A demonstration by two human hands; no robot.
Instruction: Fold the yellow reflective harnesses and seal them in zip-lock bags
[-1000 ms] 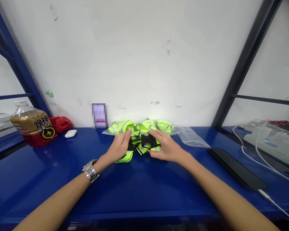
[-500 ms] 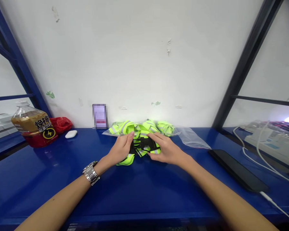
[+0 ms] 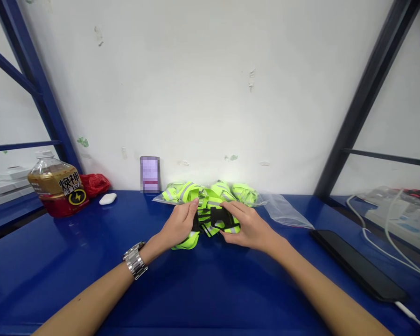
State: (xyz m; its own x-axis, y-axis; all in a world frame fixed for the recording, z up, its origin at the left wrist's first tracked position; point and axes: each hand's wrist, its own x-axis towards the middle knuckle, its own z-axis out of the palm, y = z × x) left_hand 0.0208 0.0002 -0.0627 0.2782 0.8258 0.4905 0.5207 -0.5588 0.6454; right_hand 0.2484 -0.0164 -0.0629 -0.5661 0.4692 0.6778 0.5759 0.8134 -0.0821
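Camera tilted up | neon straps [image 3: 206,213] | held between left hand [image 3: 178,222], right hand [image 3: 249,227]

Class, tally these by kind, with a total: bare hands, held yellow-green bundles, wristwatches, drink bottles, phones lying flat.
Bare hands (left hand, right hand): 2
Held yellow-green bundle: 1
Wristwatch: 1
Drink bottle: 1
Phone lying flat: 1
Total: 6

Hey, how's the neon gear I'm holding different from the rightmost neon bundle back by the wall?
The neon gear is held by your left hand and right hand, while the rightmost bundle lies untouched. The neon gear shows black pieces; on the rightmost bundle none are visible. Both are bright yellow-green with pale stripes.
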